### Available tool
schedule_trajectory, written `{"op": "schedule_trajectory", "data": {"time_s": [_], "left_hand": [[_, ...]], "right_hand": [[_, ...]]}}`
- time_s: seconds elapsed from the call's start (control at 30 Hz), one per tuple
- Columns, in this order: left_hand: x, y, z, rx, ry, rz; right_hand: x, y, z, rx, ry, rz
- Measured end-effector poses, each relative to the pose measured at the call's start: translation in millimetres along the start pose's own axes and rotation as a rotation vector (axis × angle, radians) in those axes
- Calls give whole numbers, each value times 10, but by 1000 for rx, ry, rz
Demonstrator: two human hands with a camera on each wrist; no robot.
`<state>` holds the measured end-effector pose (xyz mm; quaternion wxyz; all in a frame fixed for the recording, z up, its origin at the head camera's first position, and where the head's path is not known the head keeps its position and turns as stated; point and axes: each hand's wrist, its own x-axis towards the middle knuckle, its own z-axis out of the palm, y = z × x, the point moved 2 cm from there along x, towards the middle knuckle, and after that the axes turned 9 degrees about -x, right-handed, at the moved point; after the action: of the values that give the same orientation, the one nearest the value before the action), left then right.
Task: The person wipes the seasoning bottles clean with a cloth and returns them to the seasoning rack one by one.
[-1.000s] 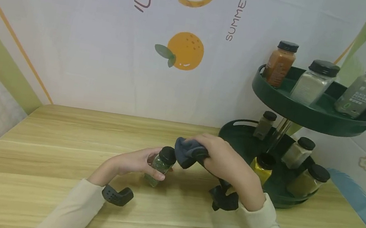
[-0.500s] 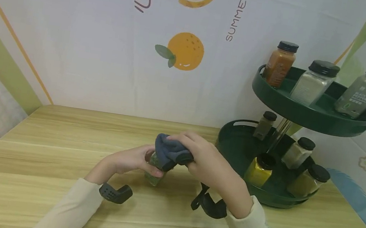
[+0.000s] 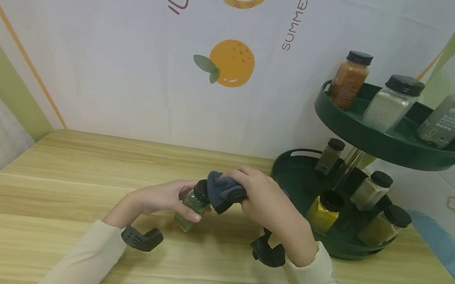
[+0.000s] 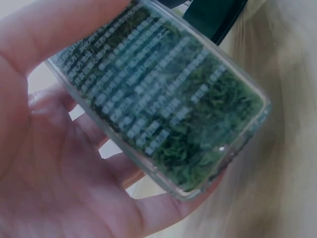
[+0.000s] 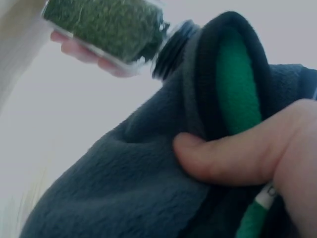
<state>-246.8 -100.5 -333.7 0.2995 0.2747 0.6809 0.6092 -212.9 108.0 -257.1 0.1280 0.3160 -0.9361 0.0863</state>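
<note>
My left hand (image 3: 166, 197) grips a clear spice jar (image 3: 192, 208) of dried green herbs, tilted with its black lid toward the right. In the left wrist view, white print covers the face of the jar (image 4: 168, 99), and fingers curl around its far side. My right hand (image 3: 261, 197) pinches a folded dark blue-grey cloth (image 3: 220, 191) right at the jar's lid. In the right wrist view, the thumb presses into the cloth (image 5: 124, 168), whose fold shows a green inner side. Part of the black lid (image 5: 173, 49) is hidden behind the cloth.
A two-tier dark green turntable rack (image 3: 389, 149) stands at the right. Its upper tier bears an orange-red spice jar (image 3: 348, 84), a pale one (image 3: 392, 105) and a black pepper jar (image 3: 451, 119). Several more, including a yellow jar (image 3: 322, 215), sit below. A printed curtain (image 3: 131, 73) hangs behind the wooden table (image 3: 74, 163).
My right hand brought the cloth left over the jar's lid, then drew it slightly back right, so part of the lid shows again. The left hand and jar shifted slightly left.
</note>
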Motion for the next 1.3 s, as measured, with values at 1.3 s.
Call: {"op": "schedule_trajectory", "data": {"time_s": [1.3], "left_hand": [[-5, 131, 29, 142, 145, -34]], "right_hand": [[15, 0, 11, 51, 2, -35]]}}
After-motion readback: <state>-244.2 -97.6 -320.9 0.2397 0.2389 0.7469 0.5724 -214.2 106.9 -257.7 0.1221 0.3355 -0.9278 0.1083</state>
